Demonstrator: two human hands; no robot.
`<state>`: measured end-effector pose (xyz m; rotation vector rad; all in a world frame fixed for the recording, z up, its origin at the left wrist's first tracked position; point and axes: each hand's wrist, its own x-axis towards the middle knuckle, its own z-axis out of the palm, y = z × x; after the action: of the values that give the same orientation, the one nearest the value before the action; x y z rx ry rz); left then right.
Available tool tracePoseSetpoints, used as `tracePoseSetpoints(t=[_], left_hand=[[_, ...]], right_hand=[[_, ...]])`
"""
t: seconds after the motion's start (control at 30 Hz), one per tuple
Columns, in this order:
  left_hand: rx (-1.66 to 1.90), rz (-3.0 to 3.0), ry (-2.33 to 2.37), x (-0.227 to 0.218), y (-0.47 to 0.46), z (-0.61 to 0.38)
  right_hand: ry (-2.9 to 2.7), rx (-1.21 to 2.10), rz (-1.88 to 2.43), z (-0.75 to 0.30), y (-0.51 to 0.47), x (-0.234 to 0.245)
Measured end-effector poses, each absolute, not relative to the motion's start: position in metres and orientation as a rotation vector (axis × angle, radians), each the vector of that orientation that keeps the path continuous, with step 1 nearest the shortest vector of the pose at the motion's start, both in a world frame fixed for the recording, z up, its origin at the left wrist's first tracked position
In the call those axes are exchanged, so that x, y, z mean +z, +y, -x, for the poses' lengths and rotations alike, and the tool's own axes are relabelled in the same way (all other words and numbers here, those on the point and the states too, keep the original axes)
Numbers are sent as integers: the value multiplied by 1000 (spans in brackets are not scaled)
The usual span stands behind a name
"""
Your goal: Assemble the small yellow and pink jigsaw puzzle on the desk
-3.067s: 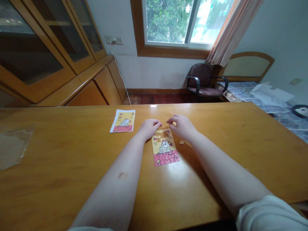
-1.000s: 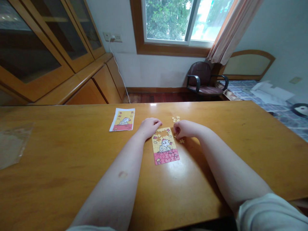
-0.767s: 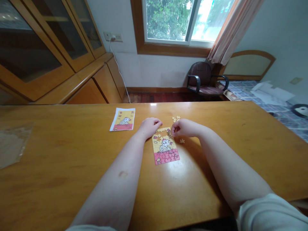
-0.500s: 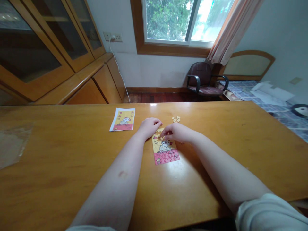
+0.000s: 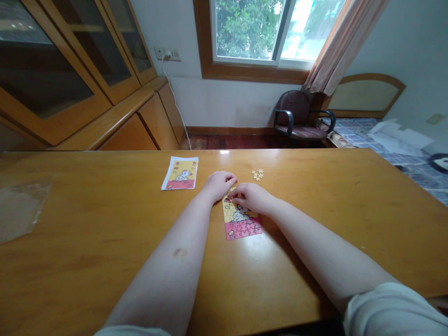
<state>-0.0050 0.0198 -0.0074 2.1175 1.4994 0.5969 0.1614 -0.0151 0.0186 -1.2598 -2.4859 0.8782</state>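
Note:
A small jigsaw puzzle (image 5: 241, 228) lies on the table in front of me, showing a white cartoon animal on yellow above a pink strip. My left hand (image 5: 220, 184) rests at its upper left corner, fingers stretched to the right and lying low, holding nothing that I can see. Over the puzzle's upper part, my right hand (image 5: 250, 196) has thumb and fingers pinched on a puzzle piece, mostly covered by the fingertips. The hand hides much of the puzzle's top right. Just beyond it lies a small cluster of loose puzzle pieces (image 5: 258, 175).
A picture card (image 5: 182, 175) with the same design lies to the left on the wooden table (image 5: 105, 224). At the far left is a clear plastic sheet (image 5: 21, 210). Beyond the table stand a cabinet (image 5: 122, 116), an office chair (image 5: 296, 112) and a bed (image 5: 360, 130).
My right hand has shifted slightly left and down over the puzzle's upper left part. The left hand has stayed at the corner. The whole view has drifted slightly.

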Motion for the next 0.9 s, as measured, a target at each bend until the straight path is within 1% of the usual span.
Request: tracePoseSetpoints(t=[0.4,0.73,0.9], left_hand=[[610,-2119,1490,-9,20,5],[591,-2132,1506,-7,19,4],[611,-2130,1490,-7,19,5]], right_hand=[[-2440,842,1255,-160,-17,16],[-2594,731,1164,-164,-17,18],[-2607,760,1165,-162,-17,20]])
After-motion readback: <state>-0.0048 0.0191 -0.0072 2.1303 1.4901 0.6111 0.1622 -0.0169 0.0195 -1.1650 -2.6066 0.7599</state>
